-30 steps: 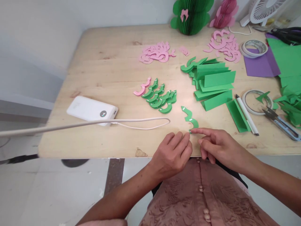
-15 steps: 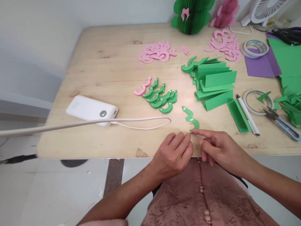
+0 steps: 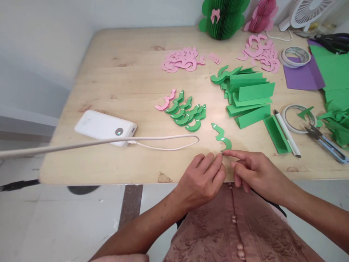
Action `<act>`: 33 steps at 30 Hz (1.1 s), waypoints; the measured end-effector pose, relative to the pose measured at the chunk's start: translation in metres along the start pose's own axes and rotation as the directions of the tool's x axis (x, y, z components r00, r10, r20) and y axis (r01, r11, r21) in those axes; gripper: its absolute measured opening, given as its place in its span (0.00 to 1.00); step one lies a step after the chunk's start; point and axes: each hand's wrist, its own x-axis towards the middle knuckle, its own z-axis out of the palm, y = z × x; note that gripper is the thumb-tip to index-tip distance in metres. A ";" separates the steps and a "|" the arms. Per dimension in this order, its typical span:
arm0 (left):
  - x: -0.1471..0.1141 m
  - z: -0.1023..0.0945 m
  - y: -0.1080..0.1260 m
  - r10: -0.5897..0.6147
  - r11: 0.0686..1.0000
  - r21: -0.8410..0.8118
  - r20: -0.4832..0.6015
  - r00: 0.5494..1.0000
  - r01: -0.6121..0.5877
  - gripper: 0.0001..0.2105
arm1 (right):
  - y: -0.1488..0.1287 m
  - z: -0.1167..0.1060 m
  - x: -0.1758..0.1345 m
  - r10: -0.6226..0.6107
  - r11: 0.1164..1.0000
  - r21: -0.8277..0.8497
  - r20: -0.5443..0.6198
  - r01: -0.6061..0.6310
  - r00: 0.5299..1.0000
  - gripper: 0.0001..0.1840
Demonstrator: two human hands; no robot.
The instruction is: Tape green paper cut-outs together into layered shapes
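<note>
A wavy green paper cutout (image 3: 226,143) with small white strips on it lies near the table's front edge. My right hand (image 3: 252,167) has its index finger stretched out, its tip at the cutout's lower end, while the other fingers curl under. My left hand (image 3: 203,178) rests at the edge with its fingers curled together, the fingertips meeting that same end. Whatever those fingers pinch, if anything, is hidden. Up and to the left lie several similar green cutouts (image 3: 193,124) with white strips, beside a pink one (image 3: 164,105).
A white power bank (image 3: 100,125) with a cable (image 3: 163,138) lies left. Folded green paper strips (image 3: 256,91), a marker (image 3: 287,134), tape rolls (image 3: 296,56) and thread snips (image 3: 327,142) are to the right. Pink cutouts (image 3: 181,60) and a green honeycomb paper piece (image 3: 225,22) sit farther back.
The view has shifted very slightly. Both hands keep nearly the same pose at the lower end of the green cutout.
</note>
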 end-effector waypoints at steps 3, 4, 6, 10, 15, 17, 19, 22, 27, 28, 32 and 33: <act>0.001 -0.001 0.000 0.000 1.000 0.004 0.015 1.000 0.000 0.06 | -0.002 0.000 0.000 0.004 1.000 -0.012 -0.004 -0.004 1.000 0.32; 0.001 -0.001 0.000 0.001 1.000 0.005 0.021 1.000 -0.001 0.06 | -0.002 0.000 0.001 0.004 1.000 -0.018 -0.005 -0.004 1.000 0.32; 0.002 -0.001 0.000 -0.001 1.000 0.004 0.033 0.999 0.001 0.07 | -0.003 -0.001 0.001 0.000 1.000 -0.028 -0.006 -0.001 1.000 0.32; 0.005 -0.003 0.000 -0.010 1.000 -0.002 0.062 0.998 0.010 0.07 | -0.004 -0.002 0.001 -0.011 0.999 -0.038 -0.003 0.010 1.000 0.31; 0.007 -0.004 0.000 -0.013 1.000 -0.017 0.071 0.997 0.015 0.07 | -0.004 -0.003 -0.001 0.002 0.998 -0.059 0.005 -0.001 1.000 0.31; 0.007 -0.004 0.000 -0.015 1.000 -0.024 0.068 0.998 0.017 0.07 | -0.004 -0.003 -0.001 -0.005 0.997 -0.074 0.013 0.005 1.000 0.31; 0.008 -0.004 0.001 -0.018 0.999 -0.026 0.067 0.998 0.019 0.07 | -0.003 -0.004 0.000 -0.016 0.994 -0.104 0.019 0.018 1.000 0.31; 0.007 -0.004 0.001 -0.019 0.999 -0.028 0.072 0.997 0.021 0.07 | -0.003 -0.004 0.000 -0.051 0.984 -0.171 0.015 0.053 0.999 0.29; 0.007 -0.003 0.001 -0.009 1.000 -0.025 0.073 0.997 0.011 0.06 | -0.003 -0.005 -0.001 -0.105 0.963 -0.249 0.009 0.104 0.994 0.28; 0.007 -0.003 0.001 -0.012 1.000 -0.022 0.076 0.997 0.013 0.06 | -0.003 -0.006 -0.001 -0.111 0.959 -0.261 0.006 0.109 0.994 0.28; 0.007 -0.004 0.001 -0.026 0.999 -0.019 0.087 0.996 0.028 0.06 | -0.002 -0.007 -0.001 -0.163 0.917 -0.371 -0.009 0.148 0.987 0.27; 0.007 -0.004 0.001 -0.029 0.999 -0.020 0.089 0.996 0.031 0.06 | -0.002 -0.007 -0.001 -0.180 0.900 -0.406 -0.013 0.159 0.984 0.26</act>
